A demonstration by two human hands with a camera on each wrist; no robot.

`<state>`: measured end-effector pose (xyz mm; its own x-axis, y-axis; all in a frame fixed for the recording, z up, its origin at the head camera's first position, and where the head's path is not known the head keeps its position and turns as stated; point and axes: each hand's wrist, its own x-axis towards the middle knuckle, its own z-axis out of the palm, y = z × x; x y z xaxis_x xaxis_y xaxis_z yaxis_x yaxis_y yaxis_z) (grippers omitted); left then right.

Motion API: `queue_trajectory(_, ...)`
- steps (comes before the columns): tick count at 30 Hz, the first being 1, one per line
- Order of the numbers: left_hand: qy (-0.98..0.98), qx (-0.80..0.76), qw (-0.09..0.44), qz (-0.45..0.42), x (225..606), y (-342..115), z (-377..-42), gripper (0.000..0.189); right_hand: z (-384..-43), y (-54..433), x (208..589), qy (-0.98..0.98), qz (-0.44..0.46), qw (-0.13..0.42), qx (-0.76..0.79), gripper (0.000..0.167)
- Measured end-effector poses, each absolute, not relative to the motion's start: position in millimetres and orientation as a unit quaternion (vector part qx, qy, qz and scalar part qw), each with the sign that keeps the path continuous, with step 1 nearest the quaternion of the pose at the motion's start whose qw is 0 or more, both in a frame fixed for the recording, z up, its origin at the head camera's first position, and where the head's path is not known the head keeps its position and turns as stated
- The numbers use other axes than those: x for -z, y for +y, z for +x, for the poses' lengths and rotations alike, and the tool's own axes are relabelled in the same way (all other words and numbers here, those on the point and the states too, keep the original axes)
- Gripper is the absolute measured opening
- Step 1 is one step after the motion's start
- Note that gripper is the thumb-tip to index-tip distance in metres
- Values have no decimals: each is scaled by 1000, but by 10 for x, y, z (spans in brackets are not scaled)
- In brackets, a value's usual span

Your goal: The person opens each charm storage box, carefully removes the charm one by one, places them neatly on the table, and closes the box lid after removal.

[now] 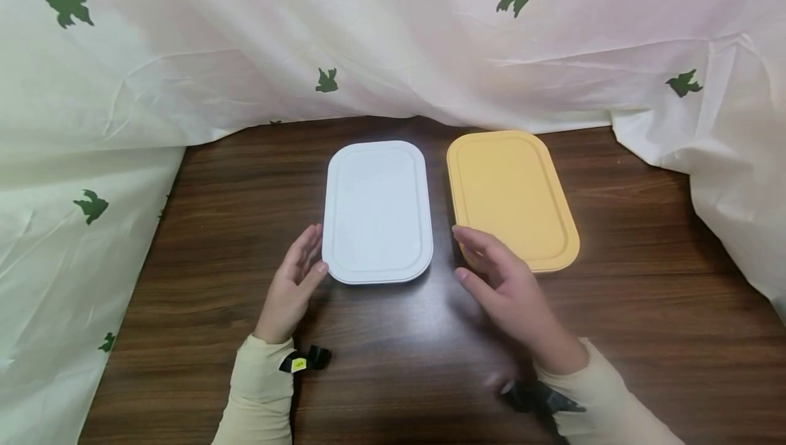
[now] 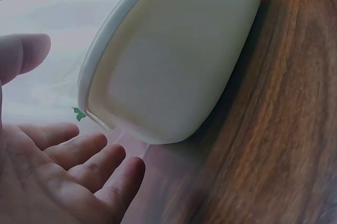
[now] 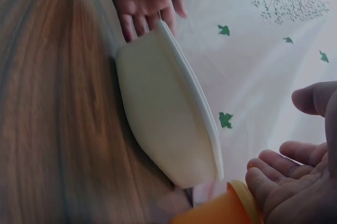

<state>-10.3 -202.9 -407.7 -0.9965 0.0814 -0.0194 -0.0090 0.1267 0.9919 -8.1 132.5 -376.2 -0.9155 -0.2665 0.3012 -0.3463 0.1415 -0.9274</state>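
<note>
While the relaxed left hand (image 1: 291, 291) holds nothing beside the white box (image 1: 377, 209), the loosely spread, empty right hand (image 1: 512, 291) hangs by the yellow box (image 1: 511, 192).

Your left cream sleeve (image 1: 258, 390) bears a black strap (image 1: 287, 362) with a yellow, dark-marked label (image 1: 299, 364) and a small black block (image 1: 318, 357); your right cream sleeve (image 1: 610, 404) bears a black device (image 1: 518, 396), slightly blurred.

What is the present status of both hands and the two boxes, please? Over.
Left hand open, beside white box. Right hand open, by yellow box; contact unclear. Both boxes lidded, side by side on table. No obstruction seen.
</note>
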Motion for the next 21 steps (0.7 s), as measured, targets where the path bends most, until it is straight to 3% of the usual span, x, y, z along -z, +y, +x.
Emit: queue_trajectory(21, 754, -654, 48, 38, 4127, -1967, -101, 71, -47, 1042, 3810, -860, 163, -54, -480, 80)
